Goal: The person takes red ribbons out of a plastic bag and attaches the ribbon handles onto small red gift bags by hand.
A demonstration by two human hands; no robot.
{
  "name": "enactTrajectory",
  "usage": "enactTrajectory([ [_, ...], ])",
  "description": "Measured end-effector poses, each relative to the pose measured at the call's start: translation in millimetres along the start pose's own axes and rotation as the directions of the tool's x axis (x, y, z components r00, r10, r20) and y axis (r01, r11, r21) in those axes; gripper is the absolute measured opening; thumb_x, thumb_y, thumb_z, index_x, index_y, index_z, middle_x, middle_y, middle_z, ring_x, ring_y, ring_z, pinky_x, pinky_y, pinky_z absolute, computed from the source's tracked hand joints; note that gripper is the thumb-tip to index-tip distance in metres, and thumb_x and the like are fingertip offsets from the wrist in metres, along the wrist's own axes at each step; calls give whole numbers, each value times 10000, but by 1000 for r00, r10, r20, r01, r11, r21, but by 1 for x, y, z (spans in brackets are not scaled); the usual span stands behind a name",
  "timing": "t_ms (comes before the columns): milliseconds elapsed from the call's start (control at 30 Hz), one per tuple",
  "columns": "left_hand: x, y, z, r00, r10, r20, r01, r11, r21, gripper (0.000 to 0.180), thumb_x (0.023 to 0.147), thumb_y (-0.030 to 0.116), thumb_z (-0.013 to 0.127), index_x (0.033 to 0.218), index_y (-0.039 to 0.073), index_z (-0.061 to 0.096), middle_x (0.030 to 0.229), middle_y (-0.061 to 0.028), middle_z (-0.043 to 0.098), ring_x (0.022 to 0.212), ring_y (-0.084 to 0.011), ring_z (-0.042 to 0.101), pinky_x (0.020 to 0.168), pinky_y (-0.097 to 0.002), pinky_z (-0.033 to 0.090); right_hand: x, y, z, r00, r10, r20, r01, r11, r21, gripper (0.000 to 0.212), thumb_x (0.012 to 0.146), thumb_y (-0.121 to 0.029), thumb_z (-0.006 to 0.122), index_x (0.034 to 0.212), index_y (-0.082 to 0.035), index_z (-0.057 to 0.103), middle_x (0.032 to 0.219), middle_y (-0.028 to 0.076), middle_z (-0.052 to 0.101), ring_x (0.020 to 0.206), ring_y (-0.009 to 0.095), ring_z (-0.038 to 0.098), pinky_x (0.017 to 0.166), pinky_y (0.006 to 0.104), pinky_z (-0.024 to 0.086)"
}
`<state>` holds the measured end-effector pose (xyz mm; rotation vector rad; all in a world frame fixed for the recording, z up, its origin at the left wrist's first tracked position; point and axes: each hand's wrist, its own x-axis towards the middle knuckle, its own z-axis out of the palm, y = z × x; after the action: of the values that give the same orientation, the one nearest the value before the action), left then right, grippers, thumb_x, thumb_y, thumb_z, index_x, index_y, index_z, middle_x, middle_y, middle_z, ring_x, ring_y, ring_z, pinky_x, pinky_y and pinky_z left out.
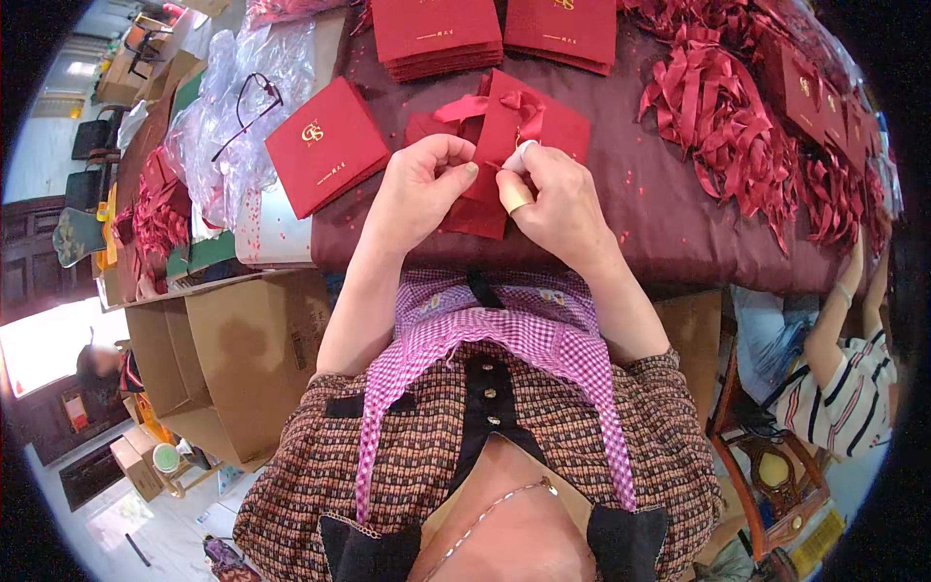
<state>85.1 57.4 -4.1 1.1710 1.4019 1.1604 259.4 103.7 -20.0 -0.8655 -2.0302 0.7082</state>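
Note:
A flat red paper bag (529,126) lies on the dark red tablecloth (659,204) in front of me, with a red ribbon bow (490,105) at its top. My left hand (422,189) and my right hand (553,199) meet over the bag's lower part, fingers pinched on its edge. White tape wraps a finger of my right hand, and a ring sits on another. A second red piece lies under the bag, partly hidden by my hands.
Stacks of red bags (436,34) stand at the table's far edge, one loose red bag (325,145) to the left. A heap of red ribbons (737,126) fills the right. Clear plastic wrap (228,107) left, open cardboard box (233,359) below, another person's arm (849,349) right.

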Motion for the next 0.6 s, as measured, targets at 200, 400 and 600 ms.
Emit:
enactTrajectory([
  [200, 0, -3, 2, 998, 51, -28, -50, 998, 43, 159, 841, 7, 632, 987, -56, 622, 830, 0, 618, 758, -53, 548, 676, -209, 472, 3, -2, 0, 1000, -7, 20, 8, 998, -55, 118, 752, -91, 614, 723, -40, 512, 657, 142, 577, 658, 331, 595, 595, 460, 475],
  [400, -3, -3, 8, 987, 156, -32, -146, 966, 216, 145, 840, -2, 621, 981, -31, 631, 849, 22, 601, 750, -46, 528, 663, -198, 444, 10, -7, -1, 994, -89, 66, 101, 971, -216, 99, 731, -88, 594, 730, -24, 519, 662, 175, 590, 654, 344, 609, 590, 456, 491],
  [600, -4, 1, 16, 896, 442, -43, -342, 749, 567, 155, 801, -46, 597, 950, -23, 630, 819, -74, 633, 675, -106, 586, 612, -249, 474, 15, -18, -5, 979, -76, 187, 136, 932, -335, 142, 723, -117, 590, 764, 14, 554, 690, 225, 611, 684, 359, 631, 639, 450, 516],
])
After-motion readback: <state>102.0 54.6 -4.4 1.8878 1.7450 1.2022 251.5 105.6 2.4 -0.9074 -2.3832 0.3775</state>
